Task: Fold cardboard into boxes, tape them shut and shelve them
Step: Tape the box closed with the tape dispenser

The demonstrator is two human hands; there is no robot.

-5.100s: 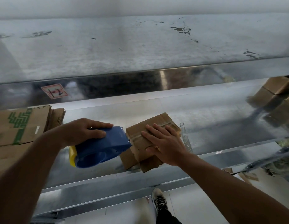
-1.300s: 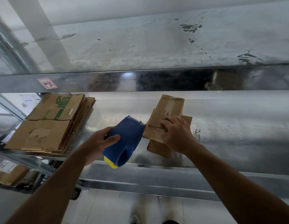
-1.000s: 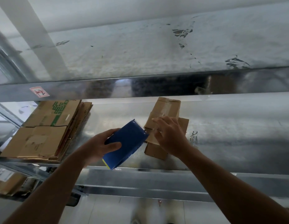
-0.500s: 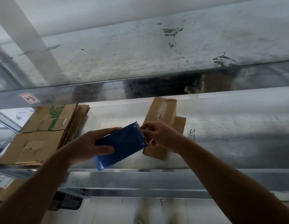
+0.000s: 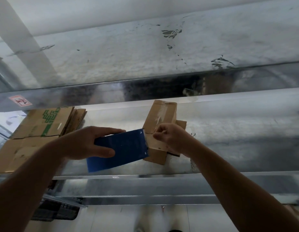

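A small brown cardboard box lies on the metal shelf, with clear tape shining along its top. My left hand grips a blue tape dispenser whose front edge touches the near part of the box. My right hand sits just right of the dispenser, over the box, its fingers curled and pinching the clear tape end at the dispenser's edge. More cardboard flaps stick out under the box on the right.
A stack of flattened cardboard with green print lies on the shelf's left part. A red and white label is stuck on the upper shelf beam. The shelf's front rail runs below my hands. White floor shows underneath.
My right hand lifted off the box top and curled to pinch at the dispenser's front edge. The dispenser turned so its flat blue side faces me. The view tilted up slightly.
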